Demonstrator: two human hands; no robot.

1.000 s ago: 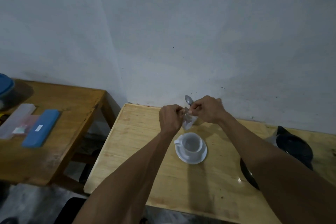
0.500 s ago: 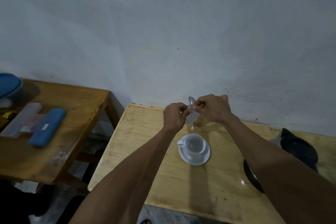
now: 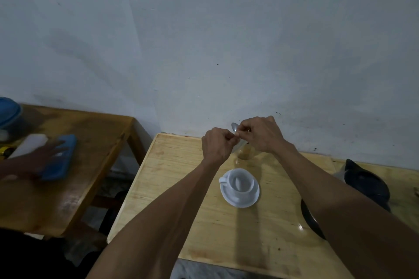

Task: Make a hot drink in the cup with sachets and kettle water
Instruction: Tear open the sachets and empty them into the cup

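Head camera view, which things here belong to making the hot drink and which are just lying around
For the drink: cup on its saucer, sachet pinched between left hand and right hand, spoon, kettle.

Lying about, side table: blue case, clear case, blue lid.

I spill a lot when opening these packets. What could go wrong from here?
The left hand and right hand pinch the sachet beyond the cup, not over it, so powder may land on the table. The right hand also seems to hold a spoon, which could slip.
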